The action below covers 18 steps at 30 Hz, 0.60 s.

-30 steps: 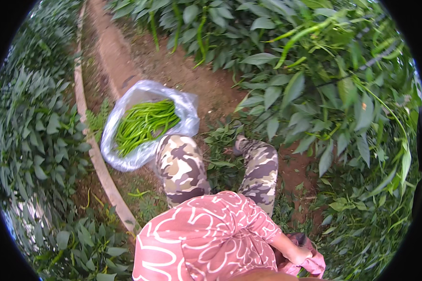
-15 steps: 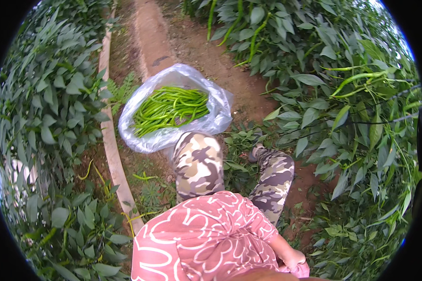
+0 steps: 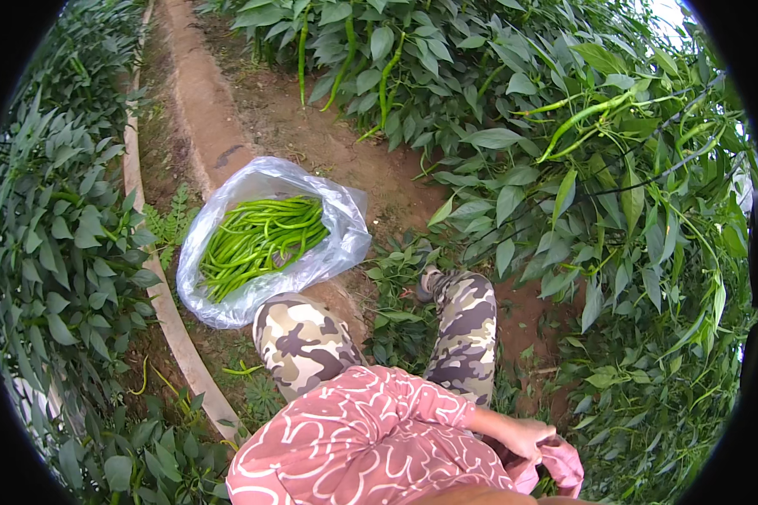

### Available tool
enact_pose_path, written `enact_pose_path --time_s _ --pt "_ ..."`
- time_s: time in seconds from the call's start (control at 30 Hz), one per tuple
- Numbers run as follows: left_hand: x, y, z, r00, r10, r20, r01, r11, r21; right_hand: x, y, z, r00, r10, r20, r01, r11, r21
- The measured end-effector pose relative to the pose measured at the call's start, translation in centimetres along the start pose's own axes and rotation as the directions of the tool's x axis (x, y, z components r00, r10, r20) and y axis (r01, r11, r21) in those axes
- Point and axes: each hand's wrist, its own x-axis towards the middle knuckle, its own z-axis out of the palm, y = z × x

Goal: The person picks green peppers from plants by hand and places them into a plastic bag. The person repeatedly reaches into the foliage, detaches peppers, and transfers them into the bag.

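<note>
My right hand (image 3: pixel 520 436) is at the lower right, by my hip, with its fingers curled on a fold of pink cloth (image 3: pixel 560 465). My left hand is out of view. I stand in a pink patterned shirt (image 3: pixel 370 450) and camouflage trousers (image 3: pixel 303 341) between rows of pepper plants. A clear plastic bag (image 3: pixel 337 244) lies open on the ground ahead of my left knee, holding several long green peppers (image 3: pixel 257 240). More long green peppers (image 3: pixel 581 122) hang on the plants at the upper right.
A bare earth path (image 3: pixel 227 126) runs away ahead. A pale narrow edging strip (image 3: pixel 173 328) borders it on the left. Dense leafy plants (image 3: pixel 59 244) stand on the left, and tall pepper bushes (image 3: pixel 648 278) crowd the right side.
The view has swung, so the bag and path sit a little differently in the picture. My right hand stays at the pink cloth by my hip.
</note>
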Motion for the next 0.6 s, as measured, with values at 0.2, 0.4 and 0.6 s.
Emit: enact_pose_path --time_s 0.2,0.4,0.6 --pt "-1.7 2.8 -7.0 0.956 0.056 -0.289 -0.097 0.987 -0.129 -3.1 0.7 -2.9 0.994 0.073 0.083 -0.055 0.977 -0.206" --pt "-7.1 7.4 -18.5 0.627 0.164 -0.761 -0.274 0.962 -0.018 -7.4 -12.5 -12.3 0.982 0.009 0.187 0.100 0.818 -0.566" --pt "-18.3 5.4 -28.7 -0.120 0.129 -0.984 -0.583 0.793 0.175 -12.2 -37.1 -13.4 0.418 -0.903 0.097 0.879 0.429 0.207"
